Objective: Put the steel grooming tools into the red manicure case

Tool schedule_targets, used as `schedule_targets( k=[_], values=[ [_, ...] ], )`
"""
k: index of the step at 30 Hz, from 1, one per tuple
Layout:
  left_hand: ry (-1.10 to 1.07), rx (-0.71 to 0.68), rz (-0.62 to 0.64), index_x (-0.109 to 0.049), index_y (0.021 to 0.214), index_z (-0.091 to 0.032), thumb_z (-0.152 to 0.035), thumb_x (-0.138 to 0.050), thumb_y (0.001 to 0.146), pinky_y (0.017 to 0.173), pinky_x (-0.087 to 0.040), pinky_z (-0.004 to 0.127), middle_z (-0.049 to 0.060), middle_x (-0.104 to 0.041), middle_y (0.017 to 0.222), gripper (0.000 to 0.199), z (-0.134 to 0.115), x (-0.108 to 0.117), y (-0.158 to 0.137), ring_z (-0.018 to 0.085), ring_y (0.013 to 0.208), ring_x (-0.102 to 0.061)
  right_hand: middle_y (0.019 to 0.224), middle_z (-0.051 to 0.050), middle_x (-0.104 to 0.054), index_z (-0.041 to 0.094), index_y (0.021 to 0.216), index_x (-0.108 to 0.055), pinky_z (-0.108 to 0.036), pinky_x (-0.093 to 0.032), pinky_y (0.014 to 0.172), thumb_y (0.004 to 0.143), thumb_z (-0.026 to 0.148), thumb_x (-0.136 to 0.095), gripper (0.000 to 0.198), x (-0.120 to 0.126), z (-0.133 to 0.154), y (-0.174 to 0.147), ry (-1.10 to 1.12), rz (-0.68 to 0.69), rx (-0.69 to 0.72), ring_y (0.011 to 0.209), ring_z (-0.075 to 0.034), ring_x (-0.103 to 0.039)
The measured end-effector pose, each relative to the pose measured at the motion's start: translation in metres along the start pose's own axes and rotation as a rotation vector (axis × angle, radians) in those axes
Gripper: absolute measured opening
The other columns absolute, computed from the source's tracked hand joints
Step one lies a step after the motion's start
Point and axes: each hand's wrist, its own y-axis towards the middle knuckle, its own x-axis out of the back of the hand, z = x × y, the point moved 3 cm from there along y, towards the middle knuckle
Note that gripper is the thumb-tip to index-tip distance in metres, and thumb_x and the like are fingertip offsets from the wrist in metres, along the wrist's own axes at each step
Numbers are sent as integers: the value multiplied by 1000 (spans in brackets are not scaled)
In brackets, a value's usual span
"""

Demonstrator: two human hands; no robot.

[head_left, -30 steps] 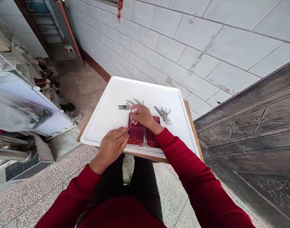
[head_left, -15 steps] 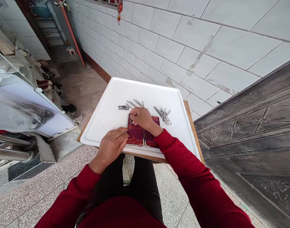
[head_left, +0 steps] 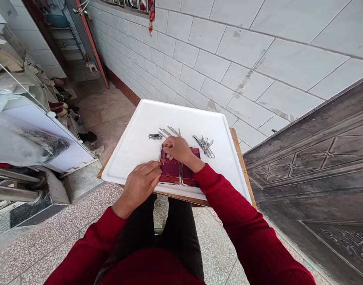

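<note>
A dark red manicure case [head_left: 170, 174] lies opened flat on a white foam board, its stitched loops showing across the left half. My left hand [head_left: 142, 178] grips the case's left edge, fingers close together. Over the upper part of that left half, my right hand [head_left: 178, 150] is pinched on a slim metal manicure tool, mostly hidden by the fingers. Beyond the case lie nail clippers [head_left: 155, 136] and several thin metal tools [head_left: 173, 130]. A pile of scissors and nippers [head_left: 204, 145] sits to the right.
The white foam board [head_left: 125, 146] rests on a wooden-edged table [head_left: 241, 154] against a tiled wall [head_left: 196, 55]. A carved dark door panel [head_left: 312, 166] stands at the right. Shelves with shoes [head_left: 58, 109] and a plastic-covered white cabinet [head_left: 35, 130] are at the left.
The whole view has shifted slightly downward. Both hands keep nearly the same places at the case, with the right fingers still pinched over its left half.
</note>
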Motion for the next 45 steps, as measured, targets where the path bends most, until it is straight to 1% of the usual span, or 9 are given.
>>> schedule_targets(
  k=[4, 8, 13, 18, 23, 28, 33, 40, 45],
  values=[
    [-4, -15, -8, -75, 107, -20, -17, -57, 104, 96, -60, 40, 8, -78, 127, 18, 0, 1, 0, 25, 117, -74, 74, -2, -76, 15, 96, -72, -33, -58, 81, 90, 8, -57, 17, 0, 6, -3, -175, -23, 45, 67, -17, -74],
    [-5, -25, -16, -74, 106, -20, -16, -57, 104, 96, -61, 40, 8, -78, 126, 18, -1, 1, 1, 24, 116, -75, 89, -6, -80, 14, 102, -75, -33, -54, 87, 94, 12, -59, 18, 0, 10, -5, -354, -54, 88, 83, -20, -75],
    [8, -36, -21, -74, 105, -20, -18, -55, 105, 95, -62, 41, 8, -79, 125, 19, 0, 1, 1, 25, 115, -75, 106, -10, -81, 15, 111, -77, -36, -51, 87, 101, 17, -52, 27, -4, 19, -12, -658, -69, 146, 101, -26, -73],
    [16, -44, -39, -75, 107, -20, -18, -55, 105, 95, -62, 41, 8, -79, 124, 20, 1, 0, 0, 24, 114, -76, 112, -17, -77, 13, 111, -76, -38, -49, 79, 106, 17, -39, 38, -14, 24, -19, -874, -22, 223, 97, -29, -73],
    [13, -37, -39, -74, 106, -20, -18, -56, 105, 96, -62, 41, 8, -79, 125, 19, 1, 0, 0, 24, 115, -75, 113, -13, -78, 17, 110, -77, -34, -47, 79, 105, 21, -43, 34, -7, 21, -14, -850, -53, 219, 100, -26, -72],
    [10, -41, -33, -73, 106, -18, -17, -55, 105, 96, -62, 42, 9, -78, 125, 18, 0, 1, 0, 25, 115, -75, 104, -6, -80, 20, 101, -80, -30, -44, 73, 99, 17, -51, 29, 32, 10, 5, -735, -230, 63, 91, -21, -70],
    [7, -28, -16, -73, 107, -19, -17, -55, 104, 97, -62, 43, 9, -78, 128, 18, 1, -1, -2, 26, 118, -74, 99, -7, -81, 19, 99, -82, -28, -44, 69, 94, 12, -55, 28, 58, 4, 35, -760, -243, -78, 89, -21, -71],
    [1, -24, -34, -74, 107, -19, -17, -56, 104, 98, -62, 43, 9, -78, 127, 19, -1, -2, -2, 26, 116, -75, 113, -15, -80, 15, 108, -80, -31, -55, 81, 95, 10, -57, 27, 53, 12, 71, -842, -168, -158, 104, -27, -74],
    [-11, -15, -29, -75, 107, -18, -16, -57, 103, 99, -62, 44, 9, -78, 127, 18, -1, -1, -2, 26, 117, -74, 117, -18, -78, 12, 113, -77, -34, -58, 86, 89, 6, -62, 28, 50, 11, 86, -865, -124, -200, 112, -31, -74]
  ],
)
